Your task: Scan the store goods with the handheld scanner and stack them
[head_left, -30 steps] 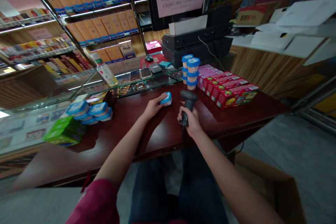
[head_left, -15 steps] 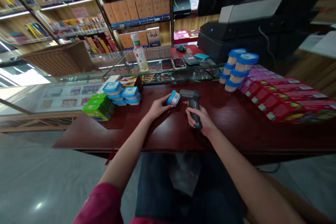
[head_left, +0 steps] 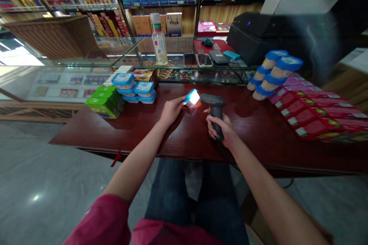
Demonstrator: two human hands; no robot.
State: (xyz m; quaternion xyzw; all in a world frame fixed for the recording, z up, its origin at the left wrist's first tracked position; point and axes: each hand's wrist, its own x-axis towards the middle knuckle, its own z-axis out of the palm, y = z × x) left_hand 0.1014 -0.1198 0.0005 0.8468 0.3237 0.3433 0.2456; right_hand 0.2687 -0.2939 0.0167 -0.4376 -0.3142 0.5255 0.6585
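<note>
My left hand (head_left: 171, 111) grips a small blue-lidded tub (head_left: 191, 98), tilted with its side toward the scanner and lit brightly. My right hand (head_left: 220, 130) is wrapped round the handle of a dark barcode scanner (head_left: 213, 104), whose head points left at the tub from a few centimetres away. Both are over the dark red wooden counter (head_left: 178, 138). A cable runs down from the scanner's handle below my right wrist.
Blue-lidded tubs (head_left: 135, 89) and green boxes (head_left: 105, 101) are stacked at the left. More stacked tubs (head_left: 273, 72) and rows of red and pink boxes (head_left: 310, 111) lie at the right. Behind is a glass case with a bottle (head_left: 158, 44), phones (head_left: 197, 59) and a black till (head_left: 264, 34).
My left hand has tipped the tub up on its side toward the scanner, and the scanner's light now glows on it. My head has turned left and down.
</note>
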